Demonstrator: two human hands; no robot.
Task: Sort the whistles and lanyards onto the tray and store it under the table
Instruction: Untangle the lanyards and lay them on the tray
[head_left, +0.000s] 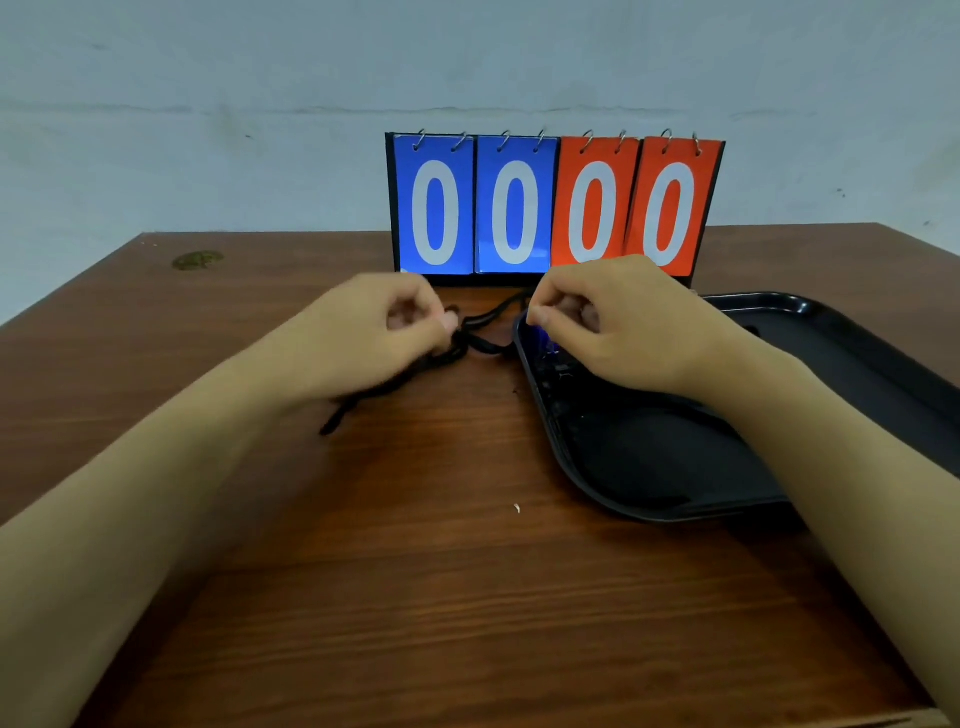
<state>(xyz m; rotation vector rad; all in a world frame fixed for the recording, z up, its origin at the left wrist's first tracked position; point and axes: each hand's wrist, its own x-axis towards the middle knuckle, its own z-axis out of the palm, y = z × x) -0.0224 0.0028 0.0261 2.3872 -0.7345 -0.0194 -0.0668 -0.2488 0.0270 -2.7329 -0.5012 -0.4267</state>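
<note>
Two bare hands work over one brown wooden table (441, 571). The left hand (384, 332) has its fingers curled, pinching one black cord lanyard (483, 332) that trails across the tabletop toward the forearm. The right hand (613, 322) is curled too, pinching the lanyard's other end just above the left rim of one black plastic tray (857, 358), which lies on the table's right side. A small blue object (543, 338) shows under the right fingers; whether it is a whistle cannot be told. Behind the hands stands one flip scoreboard (553, 205) with four cards, two blue and two orange, each showing zero
</note>
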